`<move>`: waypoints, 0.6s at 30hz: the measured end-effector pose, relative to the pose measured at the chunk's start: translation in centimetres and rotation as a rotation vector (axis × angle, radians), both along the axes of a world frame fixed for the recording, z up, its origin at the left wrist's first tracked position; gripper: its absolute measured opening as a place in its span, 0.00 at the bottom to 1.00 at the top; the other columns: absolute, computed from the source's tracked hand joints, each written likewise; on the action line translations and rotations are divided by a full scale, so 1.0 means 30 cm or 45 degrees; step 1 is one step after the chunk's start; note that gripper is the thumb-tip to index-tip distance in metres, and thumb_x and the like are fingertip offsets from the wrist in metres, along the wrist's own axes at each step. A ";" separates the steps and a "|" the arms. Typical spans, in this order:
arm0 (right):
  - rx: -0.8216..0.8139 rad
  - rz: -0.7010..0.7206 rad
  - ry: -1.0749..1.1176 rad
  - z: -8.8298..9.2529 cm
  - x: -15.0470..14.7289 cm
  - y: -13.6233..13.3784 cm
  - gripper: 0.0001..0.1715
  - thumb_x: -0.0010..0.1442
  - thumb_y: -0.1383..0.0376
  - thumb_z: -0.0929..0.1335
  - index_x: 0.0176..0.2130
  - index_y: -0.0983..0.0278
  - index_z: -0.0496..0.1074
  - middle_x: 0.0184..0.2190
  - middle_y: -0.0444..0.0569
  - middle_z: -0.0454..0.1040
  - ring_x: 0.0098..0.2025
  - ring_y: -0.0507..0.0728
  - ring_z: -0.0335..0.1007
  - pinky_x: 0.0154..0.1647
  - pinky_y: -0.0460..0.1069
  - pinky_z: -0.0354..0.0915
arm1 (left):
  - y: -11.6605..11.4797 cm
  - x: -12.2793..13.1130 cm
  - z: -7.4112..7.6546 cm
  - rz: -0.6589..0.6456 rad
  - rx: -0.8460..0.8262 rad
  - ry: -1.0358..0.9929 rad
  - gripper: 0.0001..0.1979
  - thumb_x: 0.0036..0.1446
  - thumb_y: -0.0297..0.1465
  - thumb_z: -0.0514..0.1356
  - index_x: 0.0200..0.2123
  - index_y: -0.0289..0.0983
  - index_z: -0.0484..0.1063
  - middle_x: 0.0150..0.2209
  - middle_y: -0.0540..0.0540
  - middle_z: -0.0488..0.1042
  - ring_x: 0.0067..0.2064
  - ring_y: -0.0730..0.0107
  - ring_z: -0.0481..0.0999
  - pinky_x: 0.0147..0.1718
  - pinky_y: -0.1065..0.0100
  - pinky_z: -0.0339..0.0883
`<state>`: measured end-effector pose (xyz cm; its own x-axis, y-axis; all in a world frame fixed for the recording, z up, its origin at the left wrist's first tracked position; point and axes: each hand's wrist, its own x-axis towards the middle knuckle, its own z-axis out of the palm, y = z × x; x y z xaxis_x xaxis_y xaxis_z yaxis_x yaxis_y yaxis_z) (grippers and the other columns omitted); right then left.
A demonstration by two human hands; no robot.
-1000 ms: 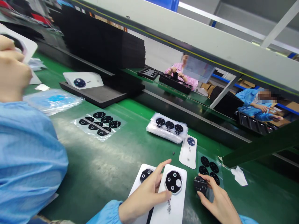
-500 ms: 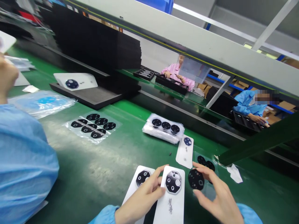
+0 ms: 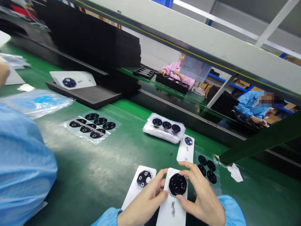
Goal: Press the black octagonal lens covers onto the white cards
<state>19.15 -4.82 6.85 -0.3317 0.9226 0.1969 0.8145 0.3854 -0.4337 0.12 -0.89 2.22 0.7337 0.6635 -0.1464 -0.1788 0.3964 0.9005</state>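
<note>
Right-hand fingers [image 3: 187, 204] pinch a black octagonal disc [image 3: 176, 185], probs light, stiff, edges-only, with left-hand fingers [image 3: 161, 199] gripping a white rectangular panel [image 3: 166, 208].

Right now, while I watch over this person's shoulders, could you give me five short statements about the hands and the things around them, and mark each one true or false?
1. The left hand grips the edge of a white panel. True.
2. The right hand is empty. False: it holds a black disc over the white panel.
3. The clear bag with the blue patch hangs in the air. False: it lies on the green bench.
4. A white scrap lies on the bench in the right part of the picture. True.
5. The person in blue across the bench wears yellow sleeves. False: the sleeves are blue.
</note>
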 end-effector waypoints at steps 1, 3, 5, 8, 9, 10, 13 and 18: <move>0.000 0.004 0.001 -0.001 0.000 -0.001 0.24 0.49 0.72 0.67 0.46 0.62 0.60 0.55 0.57 0.61 0.58 0.62 0.59 0.53 0.55 0.65 | 0.000 0.000 0.000 -0.003 0.000 -0.001 0.26 0.57 0.30 0.55 0.58 0.41 0.54 0.41 0.48 0.73 0.37 0.70 0.71 0.36 0.71 0.63; 0.007 0.009 0.003 -0.003 -0.001 -0.003 0.24 0.50 0.72 0.67 0.47 0.62 0.60 0.55 0.56 0.61 0.57 0.62 0.59 0.52 0.55 0.65 | -0.002 -0.001 0.004 -0.009 -0.005 -0.007 0.26 0.56 0.30 0.55 0.58 0.41 0.54 0.41 0.48 0.73 0.37 0.70 0.70 0.36 0.71 0.63; 0.016 0.015 0.008 -0.003 -0.002 -0.003 0.24 0.50 0.72 0.67 0.47 0.62 0.60 0.54 0.56 0.62 0.57 0.62 0.60 0.52 0.55 0.66 | -0.004 -0.002 0.009 -0.011 -0.014 -0.009 0.26 0.56 0.31 0.56 0.58 0.41 0.54 0.40 0.48 0.73 0.37 0.70 0.70 0.36 0.70 0.63; 0.025 0.033 0.018 -0.002 -0.002 0.000 0.25 0.50 0.72 0.67 0.47 0.62 0.59 0.54 0.56 0.62 0.57 0.62 0.60 0.52 0.55 0.66 | -0.006 -0.003 0.015 -0.009 -0.027 -0.005 0.26 0.57 0.31 0.56 0.58 0.41 0.53 0.40 0.48 0.73 0.36 0.70 0.70 0.36 0.70 0.63; 0.021 0.040 0.018 -0.002 -0.001 0.002 0.25 0.50 0.72 0.67 0.48 0.62 0.59 0.54 0.56 0.62 0.57 0.62 0.60 0.52 0.55 0.66 | -0.006 -0.004 0.016 -0.007 -0.028 -0.006 0.26 0.57 0.31 0.56 0.58 0.41 0.53 0.40 0.48 0.73 0.36 0.70 0.70 0.36 0.71 0.63; 0.016 0.045 0.018 -0.001 -0.001 0.003 0.25 0.50 0.72 0.67 0.48 0.61 0.59 0.54 0.56 0.62 0.57 0.62 0.59 0.52 0.56 0.65 | -0.005 -0.004 0.018 -0.008 -0.027 -0.009 0.26 0.57 0.32 0.56 0.58 0.41 0.53 0.39 0.48 0.73 0.35 0.71 0.69 0.35 0.71 0.62; -0.008 0.057 0.019 -0.001 0.000 0.005 0.25 0.50 0.72 0.67 0.48 0.61 0.59 0.55 0.57 0.61 0.58 0.63 0.58 0.52 0.56 0.65 | -0.003 -0.004 0.026 -0.017 -0.019 -0.007 0.25 0.57 0.32 0.56 0.57 0.40 0.55 0.38 0.49 0.73 0.34 0.72 0.69 0.34 0.72 0.62; -0.013 0.060 0.008 -0.003 -0.004 0.006 0.27 0.50 0.73 0.66 0.49 0.61 0.57 0.54 0.56 0.61 0.58 0.63 0.58 0.52 0.57 0.64 | -0.003 -0.003 0.036 -0.022 -0.015 -0.009 0.27 0.56 0.32 0.56 0.58 0.40 0.54 0.38 0.48 0.73 0.33 0.71 0.69 0.34 0.71 0.62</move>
